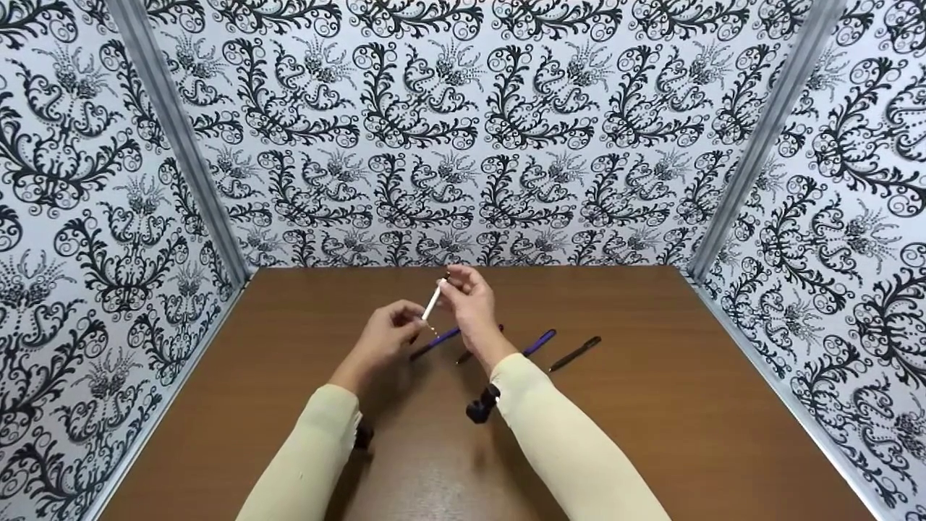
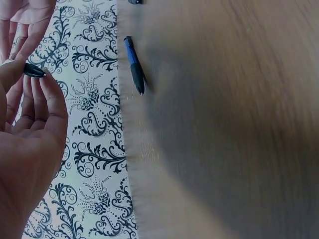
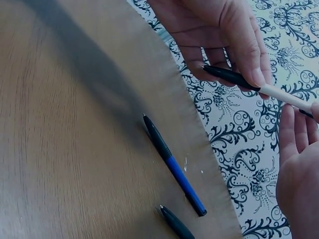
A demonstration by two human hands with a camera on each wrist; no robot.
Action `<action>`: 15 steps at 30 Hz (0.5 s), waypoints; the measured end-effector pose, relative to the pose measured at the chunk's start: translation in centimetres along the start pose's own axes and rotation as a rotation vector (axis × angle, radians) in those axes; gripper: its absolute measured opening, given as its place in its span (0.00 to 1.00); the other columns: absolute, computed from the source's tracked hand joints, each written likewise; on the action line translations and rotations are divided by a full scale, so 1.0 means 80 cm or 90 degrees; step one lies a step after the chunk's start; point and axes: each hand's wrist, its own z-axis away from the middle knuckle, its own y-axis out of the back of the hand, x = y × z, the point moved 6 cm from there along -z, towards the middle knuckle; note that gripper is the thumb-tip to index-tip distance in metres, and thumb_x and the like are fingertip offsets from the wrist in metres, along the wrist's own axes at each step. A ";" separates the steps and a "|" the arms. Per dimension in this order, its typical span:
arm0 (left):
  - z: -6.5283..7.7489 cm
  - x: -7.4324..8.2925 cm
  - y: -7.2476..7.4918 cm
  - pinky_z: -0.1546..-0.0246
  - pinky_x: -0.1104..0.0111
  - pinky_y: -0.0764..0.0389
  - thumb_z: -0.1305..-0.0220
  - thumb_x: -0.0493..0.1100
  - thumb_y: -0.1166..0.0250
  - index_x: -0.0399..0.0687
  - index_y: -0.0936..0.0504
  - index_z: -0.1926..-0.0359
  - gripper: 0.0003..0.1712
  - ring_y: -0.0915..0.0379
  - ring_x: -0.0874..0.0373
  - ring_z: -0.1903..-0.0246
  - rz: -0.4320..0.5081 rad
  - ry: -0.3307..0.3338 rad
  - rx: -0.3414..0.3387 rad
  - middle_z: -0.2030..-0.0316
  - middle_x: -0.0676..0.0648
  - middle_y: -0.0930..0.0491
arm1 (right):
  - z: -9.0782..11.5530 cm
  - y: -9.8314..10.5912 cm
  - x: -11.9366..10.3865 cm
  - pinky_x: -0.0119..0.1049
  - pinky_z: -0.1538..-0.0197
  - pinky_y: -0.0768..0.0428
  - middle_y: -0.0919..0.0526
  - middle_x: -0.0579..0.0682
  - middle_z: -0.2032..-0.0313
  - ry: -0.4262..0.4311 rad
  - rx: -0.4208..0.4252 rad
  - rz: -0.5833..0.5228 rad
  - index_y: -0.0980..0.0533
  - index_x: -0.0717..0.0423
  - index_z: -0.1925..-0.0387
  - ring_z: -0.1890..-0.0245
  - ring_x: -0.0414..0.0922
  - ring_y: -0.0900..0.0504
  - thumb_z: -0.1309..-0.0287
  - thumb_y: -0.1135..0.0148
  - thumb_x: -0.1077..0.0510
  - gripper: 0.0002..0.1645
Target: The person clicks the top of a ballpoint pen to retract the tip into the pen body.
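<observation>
While the white pen (image 1: 432,302) was up off the worktop (image 1: 253,391), left hand (image 1: 383,334) pinched it near where dark grip met white barrel, right hand (image 1: 472,298) pinched the far end. In the head view the barrel ran from 7 o'clock (grip end) to 1 o'clock. Good handling, my read: both hands in line with the barrel, light thumb pressure, any twist or pull straight along the axis; side load looked likely to make it slip. Couldn't tell if the sections were threaded. Nearest the held pen, at 5 o'clock, lay a blue pen (image 1: 443,339); past it a black pen (image 1: 464,357), partly behind the right wrist. Second blue pen (image 1: 540,341) and a dark pen (image 1: 576,354) lay toward 4 o'clock. Patterned wall (image 1: 448,130) at 12.
</observation>
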 end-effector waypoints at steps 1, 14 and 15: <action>0.000 0.001 0.000 0.66 0.71 0.21 0.27 0.29 0.29 0.33 0.12 0.49 0.09 0.23 0.58 0.67 0.002 -0.001 0.000 0.61 0.34 0.15 | 0.000 0.000 0.000 0.45 0.56 0.08 0.14 0.56 0.58 0.005 -0.001 0.001 0.16 0.61 0.46 0.65 0.46 0.13 0.32 0.31 0.76 0.17; 0.002 0.006 -0.001 0.67 0.70 0.21 0.27 0.29 0.30 0.33 0.12 0.50 0.08 0.22 0.59 0.68 -0.011 -0.002 0.010 0.65 0.46 0.15 | 0.004 -0.003 -0.005 0.51 0.53 0.08 0.12 0.60 0.56 0.038 -0.004 0.050 0.15 0.63 0.45 0.63 0.46 0.13 0.34 0.29 0.76 0.18; 0.002 0.006 -0.001 0.68 0.71 0.22 0.27 0.29 0.30 0.33 0.13 0.50 0.07 0.23 0.59 0.69 -0.009 0.000 0.011 0.65 0.46 0.14 | 0.004 -0.005 -0.006 0.52 0.52 0.08 0.12 0.59 0.56 0.040 -0.009 0.057 0.16 0.64 0.45 0.63 0.46 0.13 0.35 0.28 0.76 0.18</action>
